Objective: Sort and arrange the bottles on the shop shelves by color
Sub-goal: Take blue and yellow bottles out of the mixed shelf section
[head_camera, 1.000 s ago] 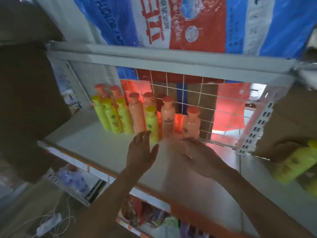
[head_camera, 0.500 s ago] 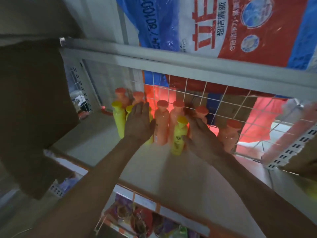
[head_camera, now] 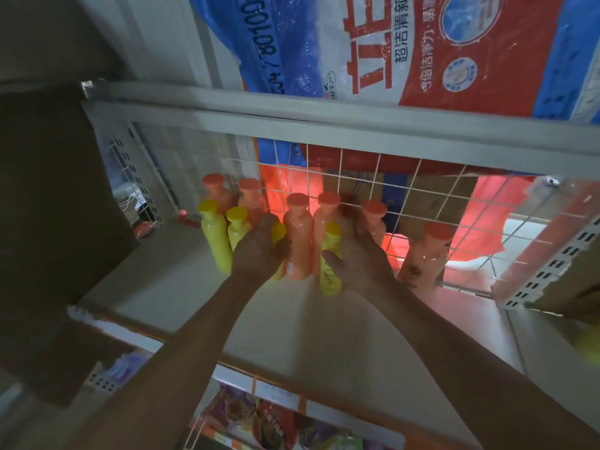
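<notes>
Yellow and orange bottles stand at the back of a white shelf (head_camera: pixel 156 287). Two yellow bottles (head_camera: pixel 212 241) are at the left, with two orange bottles (head_camera: pixel 250 199) behind them. My left hand (head_camera: pixel 256 254) grips a third yellow bottle (head_camera: pixel 278 230) just to their right. Beside it stands an orange bottle (head_camera: pixel 297 245). My right hand (head_camera: pixel 363 258) holds a fourth yellow bottle (head_camera: pixel 329 277), thumb across its front, fingers blurred among the orange bottles behind. One orange bottle (head_camera: pixel 422 261) stands apart at the right.
A wire grid (head_camera: pixel 422 186) closes the shelf's back. The upper shelf's edge (head_camera: pixel 324 125) hangs low, with a large detergent bag (head_camera: pixel 389 43) on it. A dark cardboard box (head_camera: pixel 42 190) blocks the left side. Snack packets (head_camera: pixel 259 417) fill the shelf below.
Both hands have reached forward from the shelf's front to the bottle row. My left hand has closed on a yellow bottle and my right on another.
</notes>
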`<act>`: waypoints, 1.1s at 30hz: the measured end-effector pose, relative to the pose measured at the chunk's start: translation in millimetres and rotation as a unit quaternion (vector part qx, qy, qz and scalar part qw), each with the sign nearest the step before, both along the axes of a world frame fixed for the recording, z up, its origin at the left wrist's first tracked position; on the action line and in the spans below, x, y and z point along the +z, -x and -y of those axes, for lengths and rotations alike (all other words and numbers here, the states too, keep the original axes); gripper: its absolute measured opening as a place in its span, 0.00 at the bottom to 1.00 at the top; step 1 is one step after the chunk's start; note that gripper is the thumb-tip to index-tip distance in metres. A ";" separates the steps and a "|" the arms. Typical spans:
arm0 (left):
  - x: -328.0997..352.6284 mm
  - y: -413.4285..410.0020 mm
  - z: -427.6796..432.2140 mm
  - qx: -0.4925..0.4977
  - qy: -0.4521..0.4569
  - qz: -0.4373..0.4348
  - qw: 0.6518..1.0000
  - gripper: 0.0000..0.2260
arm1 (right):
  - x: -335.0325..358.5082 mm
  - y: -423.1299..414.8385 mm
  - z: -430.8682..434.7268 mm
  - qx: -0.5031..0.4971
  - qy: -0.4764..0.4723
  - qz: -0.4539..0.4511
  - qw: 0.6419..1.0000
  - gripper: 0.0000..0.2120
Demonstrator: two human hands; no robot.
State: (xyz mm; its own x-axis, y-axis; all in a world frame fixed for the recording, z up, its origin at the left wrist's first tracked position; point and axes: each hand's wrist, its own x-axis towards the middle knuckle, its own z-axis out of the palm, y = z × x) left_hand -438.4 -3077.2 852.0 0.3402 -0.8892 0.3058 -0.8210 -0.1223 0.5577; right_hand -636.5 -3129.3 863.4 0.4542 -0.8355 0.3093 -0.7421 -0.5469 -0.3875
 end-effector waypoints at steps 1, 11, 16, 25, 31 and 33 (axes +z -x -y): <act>-1.8 -0.4 -1.4 0.009 0.005 -0.040 0.999 0.19 | -2.1 -1.4 -1.0 -0.007 -0.002 0.017 1.000 0.32; -19.4 1.4 -15.0 -0.008 0.006 -0.240 0.971 0.15 | -15.9 0.5 -16.0 0.014 -0.181 0.228 0.957 0.14; -22.1 14.5 -30.4 -0.060 0.022 -0.232 0.971 0.10 | -17.3 15.8 -23.9 0.068 -0.181 0.255 0.947 0.07; -14.1 71.7 -42.1 -0.137 -0.030 -0.215 0.966 0.10 | -23.6 77.8 -51.7 -0.012 -0.201 0.314 0.928 0.04; -16.3 160.0 -28.8 -0.229 -0.043 -0.238 0.943 0.08 | -13.2 158.3 -68.8 -0.074 -0.172 0.294 0.937 0.08; -13.9 193.5 -20.4 -0.262 -0.057 -0.251 0.930 0.15 | -8.1 186.6 -76.0 -0.090 -0.152 0.288 0.941 0.05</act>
